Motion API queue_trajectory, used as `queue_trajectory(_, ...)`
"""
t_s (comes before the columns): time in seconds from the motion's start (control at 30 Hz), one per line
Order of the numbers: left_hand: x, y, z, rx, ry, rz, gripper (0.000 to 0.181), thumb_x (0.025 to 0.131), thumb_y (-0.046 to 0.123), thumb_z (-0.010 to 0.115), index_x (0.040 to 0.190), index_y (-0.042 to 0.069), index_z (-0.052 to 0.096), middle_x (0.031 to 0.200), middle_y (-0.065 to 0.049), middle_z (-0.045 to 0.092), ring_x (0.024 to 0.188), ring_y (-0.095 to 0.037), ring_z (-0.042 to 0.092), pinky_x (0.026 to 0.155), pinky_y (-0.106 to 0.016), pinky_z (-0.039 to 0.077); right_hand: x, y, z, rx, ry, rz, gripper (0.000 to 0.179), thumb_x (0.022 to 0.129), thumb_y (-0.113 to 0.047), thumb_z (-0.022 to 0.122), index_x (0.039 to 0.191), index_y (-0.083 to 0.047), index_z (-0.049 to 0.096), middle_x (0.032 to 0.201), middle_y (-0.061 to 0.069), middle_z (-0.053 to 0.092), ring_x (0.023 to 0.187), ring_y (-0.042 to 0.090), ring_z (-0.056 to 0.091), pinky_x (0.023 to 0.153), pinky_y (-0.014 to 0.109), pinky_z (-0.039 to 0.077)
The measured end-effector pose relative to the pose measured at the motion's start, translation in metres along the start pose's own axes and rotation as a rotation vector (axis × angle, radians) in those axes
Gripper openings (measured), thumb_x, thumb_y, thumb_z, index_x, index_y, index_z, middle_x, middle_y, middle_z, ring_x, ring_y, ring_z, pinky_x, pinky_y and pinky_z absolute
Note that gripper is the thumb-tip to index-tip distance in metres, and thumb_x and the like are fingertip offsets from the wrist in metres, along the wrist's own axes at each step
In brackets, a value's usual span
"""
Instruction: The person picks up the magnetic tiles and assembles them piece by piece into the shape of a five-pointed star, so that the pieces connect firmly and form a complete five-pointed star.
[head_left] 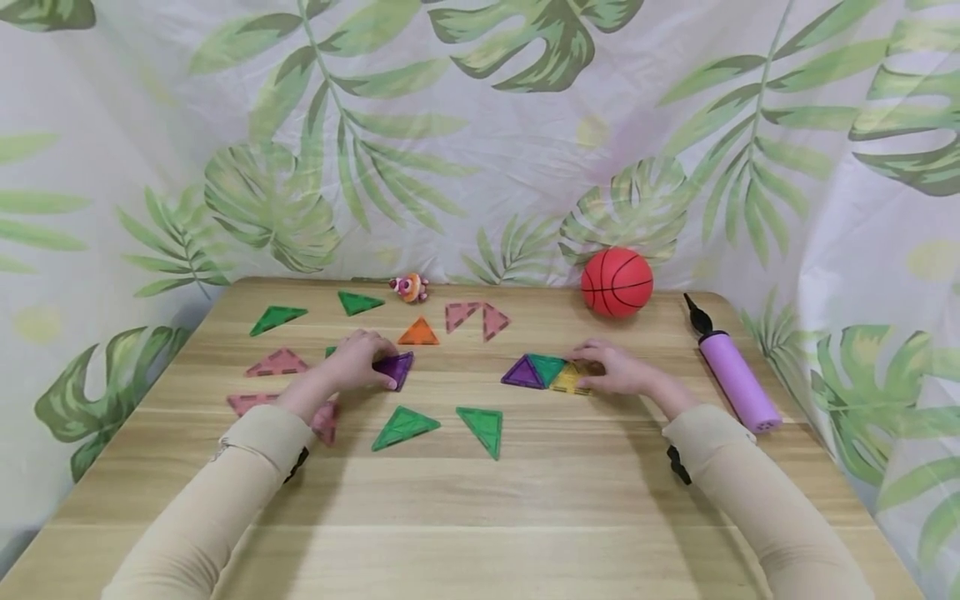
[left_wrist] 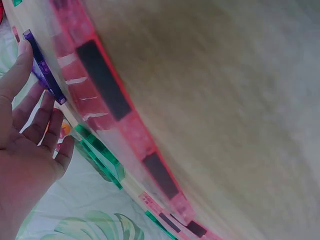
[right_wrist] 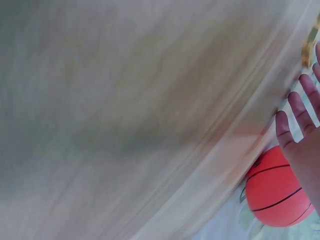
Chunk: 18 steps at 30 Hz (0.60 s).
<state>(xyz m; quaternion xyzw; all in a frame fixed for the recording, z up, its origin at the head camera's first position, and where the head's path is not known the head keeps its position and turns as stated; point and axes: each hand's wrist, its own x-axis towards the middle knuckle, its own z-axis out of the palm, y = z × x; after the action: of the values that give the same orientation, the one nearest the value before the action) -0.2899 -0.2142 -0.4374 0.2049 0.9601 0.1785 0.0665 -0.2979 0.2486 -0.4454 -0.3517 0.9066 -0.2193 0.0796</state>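
My left hand pinches a purple triangular magnetic tile between thumb and fingers, left of the middle. The left wrist view shows this purple tile edge-on, with the other fingers loosely spread. On the right, a purple triangle, a teal triangle and a yellow tile lie joined side by side on the table. My right hand holds the yellow tile's right side, thumb near and index finger beyond. Only its fingers and a bit of yellow tile show in the right wrist view.
Green triangles, pink tiles and an orange triangle lie about on the wooden table. A small toy figure and a red ball stand at the back. A purple hand pump lies right.
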Motion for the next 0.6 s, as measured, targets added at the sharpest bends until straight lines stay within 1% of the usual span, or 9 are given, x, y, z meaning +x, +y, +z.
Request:
queue_trajectory(0.1,0.002,0.0,0.0,-0.049,-0.005,-0.003,0.051,0.073,0.028,0.081,0.114,0.007,0.06,0.111,-0.012,0.063,0.105,-0.03,0.054,0.095,-0.05,0.039,0.001,0.003,-0.002,0.01,-0.004,0.01,0.051,0.085,-0.023,0.071,0.13,-0.005,0.056,0.13,0.018,0.05,0.122,0.034,0.043,0.104,0.052,0.034)
queue_trajectory(0.17,0.004,0.001,0.0,-0.082,-0.008,-0.008,0.048,0.075,0.025,0.08,0.113,0.008,0.057,0.108,-0.011,0.063,0.103,-0.028,0.057,0.094,-0.048,0.043,0.001,0.004,-0.003,-0.001,-0.003,0.017,0.053,0.084,-0.025,0.072,0.131,-0.006,0.056,0.132,0.018,0.049,0.125,0.035,0.041,0.105,0.053,0.032)
queue_trajectory(0.23,0.006,0.002,-0.001,-0.111,-0.004,0.01,0.039,0.079,0.019,0.077,0.111,0.008,0.057,0.104,-0.011,0.063,0.1,-0.028,0.058,0.092,-0.047,0.045,0.002,0.004,-0.003,0.0,-0.01,0.007,0.053,0.084,-0.025,0.072,0.131,-0.007,0.056,0.133,0.018,0.049,0.126,0.035,0.039,0.106,0.053,0.03)
queue_trajectory(0.33,0.009,0.006,-0.001,-0.143,0.015,0.037,0.022,0.084,0.01,0.07,0.104,0.008,0.06,0.097,-0.008,0.064,0.093,-0.025,0.06,0.084,-0.042,0.048,0.002,0.006,-0.003,-0.01,-0.025,-0.004,0.051,0.085,-0.025,0.071,0.131,-0.007,0.056,0.134,0.017,0.048,0.128,0.036,0.037,0.107,0.054,0.028)
queue_trajectory(0.43,0.014,0.014,-0.002,-0.177,0.024,0.063,0.013,0.086,0.005,0.067,0.098,0.007,0.064,0.093,-0.007,0.065,0.088,-0.022,0.06,0.078,-0.039,0.049,0.003,0.007,-0.003,-0.02,-0.046,-0.011,0.05,0.087,-0.025,0.069,0.132,-0.007,0.055,0.135,0.018,0.047,0.128,0.036,0.036,0.106,0.055,0.028)
queue_trajectory(0.6,0.023,0.037,-0.005,-0.255,0.012,0.057,0.014,0.087,0.008,0.067,0.1,0.008,0.067,0.094,-0.006,0.066,0.088,-0.021,0.061,0.08,-0.037,0.05,0.003,0.008,-0.005,-0.02,-0.058,-0.009,0.05,0.087,-0.026,0.069,0.131,-0.007,0.055,0.135,0.017,0.046,0.128,0.037,0.035,0.106,0.056,0.027)
